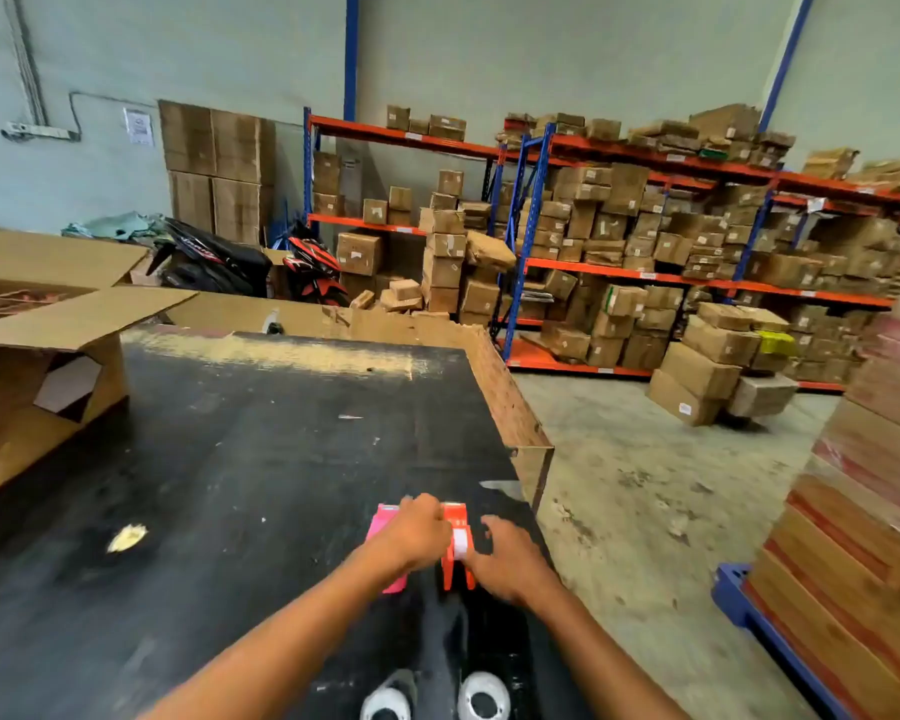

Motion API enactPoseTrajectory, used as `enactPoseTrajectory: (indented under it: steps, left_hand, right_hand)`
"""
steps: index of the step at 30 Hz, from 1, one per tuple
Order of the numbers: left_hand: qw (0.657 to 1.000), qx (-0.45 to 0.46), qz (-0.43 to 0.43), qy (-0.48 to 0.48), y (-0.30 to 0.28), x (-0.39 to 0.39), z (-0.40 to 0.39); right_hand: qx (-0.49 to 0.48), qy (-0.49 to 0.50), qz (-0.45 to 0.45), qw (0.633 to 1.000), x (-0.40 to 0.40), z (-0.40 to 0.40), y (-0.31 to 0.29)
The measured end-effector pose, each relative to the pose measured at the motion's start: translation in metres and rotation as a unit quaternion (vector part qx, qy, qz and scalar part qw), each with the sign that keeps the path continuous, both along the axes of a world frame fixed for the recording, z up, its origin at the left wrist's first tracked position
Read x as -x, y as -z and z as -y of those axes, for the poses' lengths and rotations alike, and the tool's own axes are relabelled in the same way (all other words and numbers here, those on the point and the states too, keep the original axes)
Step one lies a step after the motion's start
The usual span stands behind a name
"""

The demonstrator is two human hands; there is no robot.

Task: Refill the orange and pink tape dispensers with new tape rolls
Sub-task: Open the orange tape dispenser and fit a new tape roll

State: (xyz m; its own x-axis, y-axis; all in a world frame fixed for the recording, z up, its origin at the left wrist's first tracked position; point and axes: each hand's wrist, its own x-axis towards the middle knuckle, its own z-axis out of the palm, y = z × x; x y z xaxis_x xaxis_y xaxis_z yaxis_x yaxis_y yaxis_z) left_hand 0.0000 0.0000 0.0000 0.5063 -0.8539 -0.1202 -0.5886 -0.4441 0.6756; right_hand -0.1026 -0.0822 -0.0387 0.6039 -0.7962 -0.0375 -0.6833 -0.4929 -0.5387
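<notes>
Orange dispenser (457, 544), glossy plastic: both hands, L (418, 532) & R (507, 558), curled round it.

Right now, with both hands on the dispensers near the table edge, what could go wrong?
1. The orange dispenser stands close to the table's right edge; a push may knock it to the floor.
2. The left hand hides the pink dispenser, so its cutting blade could nick the fingers.

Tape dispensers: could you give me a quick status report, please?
Left hand on pink dispenser, right hand at orange dispenser; grips unclear. Two tape rolls waiting near table edge. Nothing in the way.
</notes>
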Motion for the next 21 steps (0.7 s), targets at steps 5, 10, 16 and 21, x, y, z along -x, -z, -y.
enactPoseTrajectory:
  steps: [5,10,16,21]
  left_hand:
    - [0.993,0.037,-0.109,-0.012,0.025,0.001,0.010]
    - [0.968,0.122,-0.193,-0.104,0.033,-0.005,0.017]
    - [0.938,0.190,-0.272,-0.102,0.031,0.000,0.019]
    - [0.948,0.219,-0.230,-0.031,0.033,0.007,0.013]
  right_hand:
    - [0.016,0.032,0.045,0.998,-0.004,-0.003,0.036]
    - [0.072,0.066,0.141,0.985,0.000,-0.020,0.028]
    - [-0.023,0.033,0.267,0.963,0.006,-0.039,0.003]
    - [-0.104,0.069,0.326,0.937,0.008,-0.038,-0.003]
